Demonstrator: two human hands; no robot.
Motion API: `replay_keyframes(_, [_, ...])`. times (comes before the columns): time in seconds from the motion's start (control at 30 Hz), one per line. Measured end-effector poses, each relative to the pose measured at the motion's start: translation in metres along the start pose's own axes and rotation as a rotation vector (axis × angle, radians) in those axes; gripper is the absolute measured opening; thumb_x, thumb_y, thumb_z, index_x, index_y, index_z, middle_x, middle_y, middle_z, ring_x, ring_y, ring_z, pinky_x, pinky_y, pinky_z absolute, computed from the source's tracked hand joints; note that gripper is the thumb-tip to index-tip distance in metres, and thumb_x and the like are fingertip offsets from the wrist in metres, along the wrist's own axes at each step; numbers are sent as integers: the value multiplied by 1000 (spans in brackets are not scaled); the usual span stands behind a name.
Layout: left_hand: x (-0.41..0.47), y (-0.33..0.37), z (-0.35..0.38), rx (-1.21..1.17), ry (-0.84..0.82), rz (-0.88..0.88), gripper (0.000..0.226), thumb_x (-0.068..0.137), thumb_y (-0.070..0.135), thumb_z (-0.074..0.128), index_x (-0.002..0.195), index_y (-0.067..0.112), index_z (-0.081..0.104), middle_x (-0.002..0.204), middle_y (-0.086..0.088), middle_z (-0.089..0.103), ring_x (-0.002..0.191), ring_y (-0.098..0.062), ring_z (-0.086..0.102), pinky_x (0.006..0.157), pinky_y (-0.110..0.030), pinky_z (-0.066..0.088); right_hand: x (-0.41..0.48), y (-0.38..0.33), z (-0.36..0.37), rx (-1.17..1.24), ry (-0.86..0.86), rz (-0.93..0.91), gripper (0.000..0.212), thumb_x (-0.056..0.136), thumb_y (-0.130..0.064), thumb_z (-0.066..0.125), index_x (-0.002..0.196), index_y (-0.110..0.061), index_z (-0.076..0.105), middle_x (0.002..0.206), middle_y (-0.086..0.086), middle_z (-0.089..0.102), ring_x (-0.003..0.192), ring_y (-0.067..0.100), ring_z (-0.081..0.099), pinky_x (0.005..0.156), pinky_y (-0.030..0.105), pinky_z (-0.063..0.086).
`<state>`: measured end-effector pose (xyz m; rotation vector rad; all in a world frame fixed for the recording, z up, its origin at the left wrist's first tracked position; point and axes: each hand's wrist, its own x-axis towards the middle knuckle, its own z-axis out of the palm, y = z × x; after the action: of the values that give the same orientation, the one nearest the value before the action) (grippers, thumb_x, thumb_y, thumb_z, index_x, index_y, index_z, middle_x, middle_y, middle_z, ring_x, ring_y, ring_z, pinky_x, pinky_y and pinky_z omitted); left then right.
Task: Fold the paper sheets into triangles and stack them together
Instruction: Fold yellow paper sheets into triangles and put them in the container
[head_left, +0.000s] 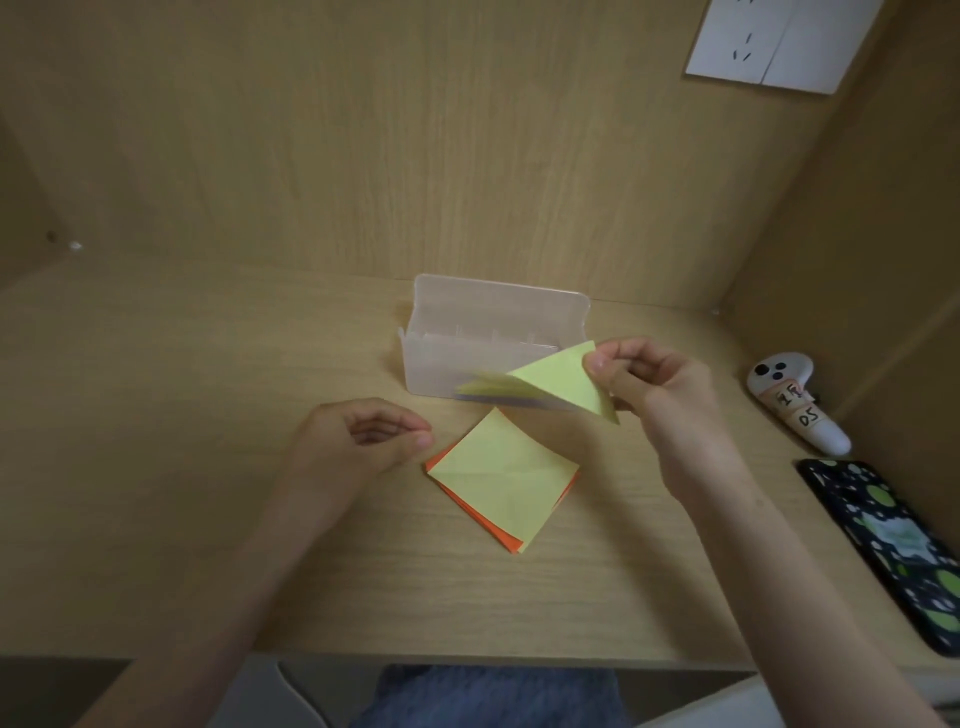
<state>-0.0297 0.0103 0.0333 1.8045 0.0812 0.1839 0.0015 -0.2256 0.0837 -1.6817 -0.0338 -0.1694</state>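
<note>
Yellow folded paper (556, 382) up in the air, just in front of the clear plastic box (467, 332), its left end blurry. Pinched at the top corner by the thumb and fingers of the right hand (649, 384). Flat on the wooden table (208, 415) below, a stack of sheets (501, 478), yellow on top, orange under. Left hand (358, 441) just beside the stack's left corner, fingers softly curled, holding nothing. Off to the right, a white controller (795, 405) and a spotty phone (893, 545).
</note>
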Motion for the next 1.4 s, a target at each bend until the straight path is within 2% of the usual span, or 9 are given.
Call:
replay_keyframes(0.13, [5, 6, 12, 9, -4, 54, 19, 70, 4, 77, 69, 21, 70, 65, 9, 71, 60, 5, 59, 63, -5, 46, 19, -10, 6, 14, -57, -26, 21, 87, -5, 62, 107, -11, 64, 74, 4, 55, 69, 7, 50, 63, 13, 41])
replay_keyframes(0.3, [9, 3, 21, 20, -3, 59, 18, 73, 7, 76, 71, 23, 70, 70, 8, 69, 60, 7, 57, 62, -4, 45, 61, -25, 9, -20, -52, -8, 13, 85, -6, 65, 80, -18, 62, 76, -2, 61, 65, 9, 54, 59, 20, 44])
replay_keyframes(0.4, [11, 2, 21, 22, -1, 73, 17, 75, 8, 75, 72, 24, 70, 65, 17, 68, 61, 8, 57, 64, -4, 44, 82, -26, 12, -71, -96, 8, 11, 85, -6, 64, 81, -15, 62, 73, 0, 59, 61, 10, 54, 55, 20, 46])
replay_keyframes(0.63, [12, -5, 22, 29, 1, 83, 16, 77, 9, 73, 74, 25, 71, 75, 11, 70, 67, 6, 59, 67, -6, 45, 123, -19, 23, -229, -175, 72, 13, 84, -1, 64, 80, -13, 59, 73, 3, 59, 57, 11, 54, 44, 17, 46])
replay_keyframes(0.8, [11, -7, 23, 11, 22, 98, 16, 79, 10, 71, 77, 26, 71, 74, 13, 70, 67, 6, 57, 66, -5, 44, 135, -11, 33, -244, -190, 105, 28, 83, 3, 60, 107, -12, 60, 75, 4, 56, 56, 16, 52, 44, 20, 45])
replay_keyframes(1.03, [27, 11, 21, -93, 60, 170, 19, 83, 6, 66, 83, 25, 70, 64, 18, 67, 61, 3, 59, 61, -9, 47, 141, -8, 37, -132, -321, 97, 27, 87, 14, 38, 102, 15, 60, 74, 18, 61, 57, 16, 63, 59, 21, 56])
replay_keyframes(1.17, [26, 7, 24, -109, 68, 144, 18, 84, 7, 65, 83, 24, 70, 66, 14, 68, 62, 1, 61, 64, -12, 50, 147, -9, 27, -195, -448, 57, 20, 83, 15, 53, 100, 11, 62, 68, 13, 67, 61, 14, 67, 65, 18, 56])
replay_keyframes(1.27, [22, 3, 26, -124, 81, 124, 14, 86, 7, 62, 86, 18, 70, 74, 6, 69, 62, 0, 60, 61, -11, 48, 150, -8, 23, -288, -448, -28, 7, 80, 1, 68, 87, -1, 66, 70, 6, 63, 59, 8, 60, 61, 16, 51])
replay_keyframes(1.4, [23, -1, 27, -98, 71, 121, 15, 88, 9, 60, 86, 20, 70, 76, 6, 69, 61, 1, 60, 60, -12, 47, 156, -11, 21, -360, -436, -157, 14, 87, -9, 62, 77, -18, 58, 76, -4, 58, 71, 5, 54, 72, 17, 44])
